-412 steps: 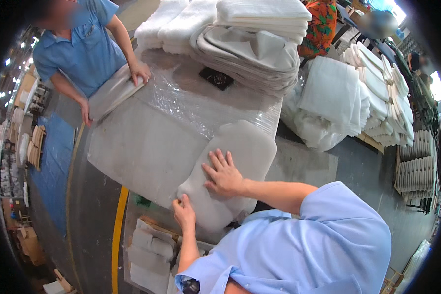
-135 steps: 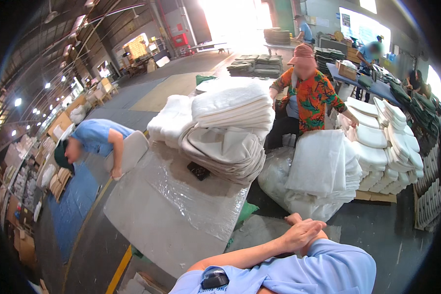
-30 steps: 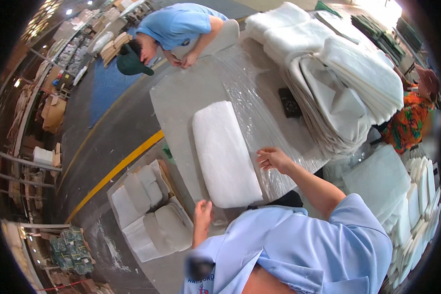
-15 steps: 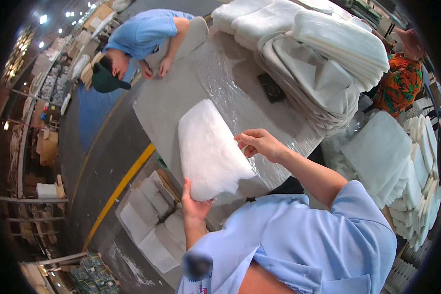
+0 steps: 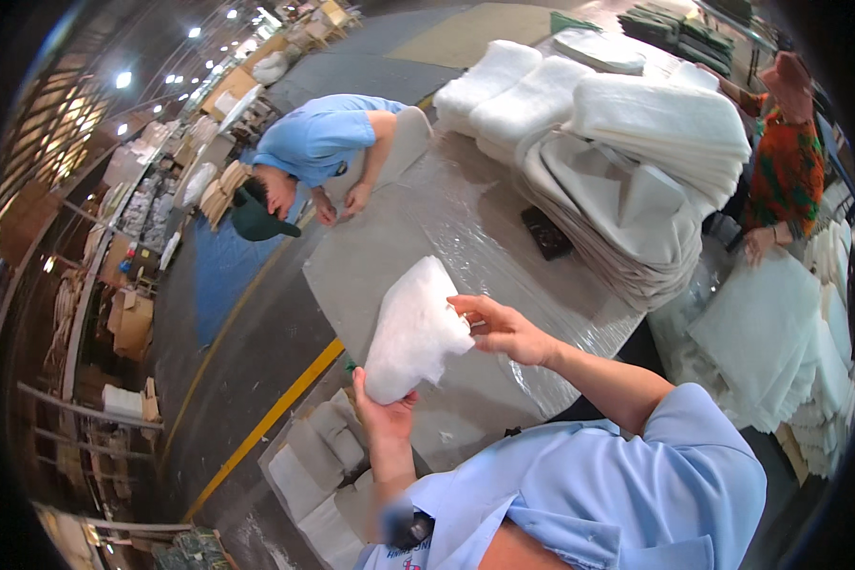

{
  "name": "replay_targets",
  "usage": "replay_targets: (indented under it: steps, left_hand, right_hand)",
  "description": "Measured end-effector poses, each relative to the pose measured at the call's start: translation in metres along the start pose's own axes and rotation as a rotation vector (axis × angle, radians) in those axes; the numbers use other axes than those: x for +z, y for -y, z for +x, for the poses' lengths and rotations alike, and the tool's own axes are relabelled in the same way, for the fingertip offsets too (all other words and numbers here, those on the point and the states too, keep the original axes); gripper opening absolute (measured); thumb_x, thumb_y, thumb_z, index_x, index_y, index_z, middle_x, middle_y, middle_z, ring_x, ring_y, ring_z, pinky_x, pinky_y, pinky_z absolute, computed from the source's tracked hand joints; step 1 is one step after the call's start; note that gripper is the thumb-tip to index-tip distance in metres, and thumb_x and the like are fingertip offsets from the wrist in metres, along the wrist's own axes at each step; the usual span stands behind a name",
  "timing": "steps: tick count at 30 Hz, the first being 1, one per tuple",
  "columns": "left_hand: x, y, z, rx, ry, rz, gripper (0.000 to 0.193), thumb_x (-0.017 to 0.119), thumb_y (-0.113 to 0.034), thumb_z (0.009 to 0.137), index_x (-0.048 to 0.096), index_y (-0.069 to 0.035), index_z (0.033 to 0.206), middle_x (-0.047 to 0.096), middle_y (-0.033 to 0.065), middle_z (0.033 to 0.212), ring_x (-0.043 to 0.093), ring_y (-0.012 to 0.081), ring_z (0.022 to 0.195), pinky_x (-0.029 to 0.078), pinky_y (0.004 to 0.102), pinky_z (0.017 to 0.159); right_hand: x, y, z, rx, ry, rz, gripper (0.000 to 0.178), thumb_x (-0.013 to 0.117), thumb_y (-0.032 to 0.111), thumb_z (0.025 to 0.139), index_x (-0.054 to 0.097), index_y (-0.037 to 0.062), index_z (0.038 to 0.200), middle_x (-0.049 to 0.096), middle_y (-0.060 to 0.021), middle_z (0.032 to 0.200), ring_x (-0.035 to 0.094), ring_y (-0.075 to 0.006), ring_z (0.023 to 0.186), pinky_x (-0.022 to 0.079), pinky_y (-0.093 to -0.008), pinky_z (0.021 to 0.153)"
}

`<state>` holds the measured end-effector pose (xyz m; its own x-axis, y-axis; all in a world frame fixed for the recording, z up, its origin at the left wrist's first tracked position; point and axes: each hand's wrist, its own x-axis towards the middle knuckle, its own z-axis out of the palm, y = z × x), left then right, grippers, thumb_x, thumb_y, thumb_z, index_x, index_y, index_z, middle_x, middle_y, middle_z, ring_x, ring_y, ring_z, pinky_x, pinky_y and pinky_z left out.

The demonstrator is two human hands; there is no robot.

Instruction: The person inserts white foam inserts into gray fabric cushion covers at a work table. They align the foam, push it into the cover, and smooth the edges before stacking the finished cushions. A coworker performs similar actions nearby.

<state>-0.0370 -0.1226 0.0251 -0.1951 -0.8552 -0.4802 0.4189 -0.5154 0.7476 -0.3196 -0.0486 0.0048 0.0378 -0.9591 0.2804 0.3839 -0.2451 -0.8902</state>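
A white, fluffy piece of padding is held up above the near part of the table, tilted, its lower right edge ragged. My left hand grips its lower end, thumb on the near left side and the fingers behind. At the padding's right edge, my right hand has thumb and fingers closed on the margin; the fingertips are partly hidden there. Beneath both hands lies the grey table, partly covered with shiny clear plastic film.
Tall stacks of white padding and grey-white sheets stand at the far right, beside a dark flat object. Across the table a co-worker in a blue shirt bends over a pale piece. Another person handles white sheets at right.
The padding has tipped and now shows a narrower face, with its ragged edge turned toward my right hand. The view has shifted. At right, the other person's hand now shows on the white sheets.
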Motion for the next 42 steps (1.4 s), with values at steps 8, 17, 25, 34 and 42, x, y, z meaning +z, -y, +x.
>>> replay_targets:
  steps: [8,17,25,34,42]
  left_hand:
    - [-0.001,-0.074,-0.034,0.171,0.294,0.162,0.071,0.041,-0.067,0.109,0.062,-0.004,0.134,0.077,0.0152,0.092,0.072,0.0277,0.063,0.059,0.0373,0.058]
    - [0.005,-0.106,-0.085,0.270,0.282,0.678,0.064,0.072,-0.047,0.104,0.052,-0.005,0.147,0.079,0.0212,0.099,0.077,0.0244,0.073,0.062,0.0346,0.065]
    - [0.035,-0.178,-0.107,0.997,0.247,1.468,0.103,0.089,-0.045,0.087,0.036,-0.009,0.167,0.068,0.0168,0.141,0.066,0.0301,0.130,0.051,0.0432,0.111]
    - [0.074,-0.200,-0.028,0.508,0.567,1.447,0.087,0.078,-0.016,0.095,0.033,-0.013,0.170,0.051,0.0184,0.164,0.052,0.0287,0.148,0.039,0.0374,0.123]
    - [0.100,-0.186,-0.030,0.712,0.594,1.591,0.087,0.070,-0.009,0.096,0.028,-0.018,0.172,0.045,0.0196,0.168,0.048,0.0360,0.151,0.040,0.0406,0.123]
  right_hand:
    - [0.033,0.052,0.058,-0.268,-0.083,-0.689,0.056,0.081,0.005,0.085,0.060,0.0019,0.137,0.060,-0.0140,0.118,0.065,-0.0257,0.099,0.058,-0.0361,0.078]
    - [0.042,0.083,0.115,-0.066,-0.029,-0.542,0.032,0.076,0.022,0.101,0.060,0.0032,0.122,0.063,-0.0024,0.090,0.055,-0.0119,0.081,0.049,-0.0323,0.074]
    - [0.047,0.068,0.136,-0.053,0.159,-0.440,0.028,0.077,0.020,0.102,0.060,0.0050,0.118,0.059,0.0031,0.093,0.052,-0.0068,0.084,0.046,-0.0274,0.074]
    - [0.064,0.077,0.130,-0.097,-0.132,-0.779,0.040,0.074,0.035,0.104,0.066,0.0009,0.123,0.067,-0.0031,0.089,0.065,-0.0136,0.081,0.053,-0.0314,0.072]
    - [0.101,0.100,0.139,0.566,0.164,0.249,0.072,0.047,0.067,0.109,0.070,0.0016,0.091,0.063,-0.0058,0.069,0.059,-0.0165,0.049,0.048,-0.0310,0.047]
